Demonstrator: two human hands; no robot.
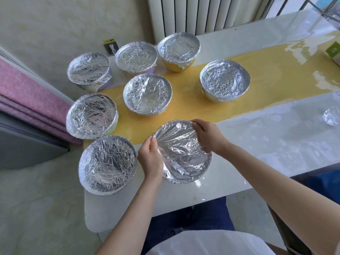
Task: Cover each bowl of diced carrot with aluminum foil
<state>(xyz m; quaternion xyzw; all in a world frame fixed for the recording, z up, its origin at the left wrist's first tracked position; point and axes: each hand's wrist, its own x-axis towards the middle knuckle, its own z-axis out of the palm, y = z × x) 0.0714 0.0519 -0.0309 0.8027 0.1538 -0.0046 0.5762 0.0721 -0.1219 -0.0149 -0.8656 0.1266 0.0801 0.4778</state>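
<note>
While I press the aluminum foil (181, 151) over the nearest bowl (185, 178), it lies directly between my hands on the worktop (257, 144). My left hand (150, 160) pinches the foil at the left rim, and my right hand (207, 134) is closed on its far right edge, so both are equally near. The near edge looks loose and needs folding next, I think. The foil hides the carrot completely. Farther away, seven covered bowls (147, 93) stand on the left and the far side, the contents also hidden.
</note>
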